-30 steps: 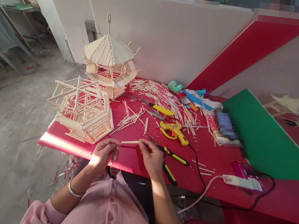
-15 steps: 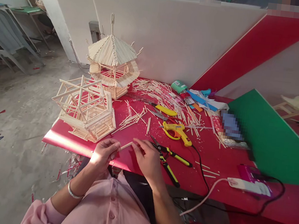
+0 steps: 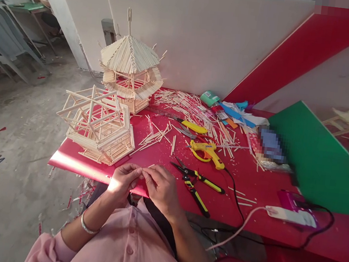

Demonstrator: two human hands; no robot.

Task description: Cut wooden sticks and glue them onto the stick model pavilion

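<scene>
- Found a short pale stick (image 3: pixel 151 166) at the near edge of the red tabletop (image 3: pixel 248 183), left of and nearer the body than the yellow glue gun (image 3: pixel 208 151); mostly hidden, only a sliver showing.
- Saw left hand (image 3: pixel 125 178) pinched, thumb pressed to forefinger, closed up around one end of the stick.
- Saw right hand (image 3: pixel 162 189) just beside it, fingertips almost meeting the other's, thumb and fingers drawn in at the stick; could not tell whether gripping or merely touching.
- Noted black-and-yellow shears (image 3: pixel 190 185) just on the near side of the glue gun, blades and handles spread.
- Spotted a yellow cutter (image 3: pixel 194 127) just beyond the glue gun.
- Logged loose sticks (image 3: pixel 179 101) strewn thickly farther beyond the glue gun, with a green container (image 3: pixel 209 98) near.
- Recorded an open-topped stick frame (image 3: pixel 112 137) well left of the glue gun, and a roofed stick model (image 3: pixel 130 58) farther back on that side.
- Marked a white power strip (image 3: pixel 290 216) right of and nearer than the glue gun; placed a green board (image 3: pixel 318 164) well to its right.
</scene>
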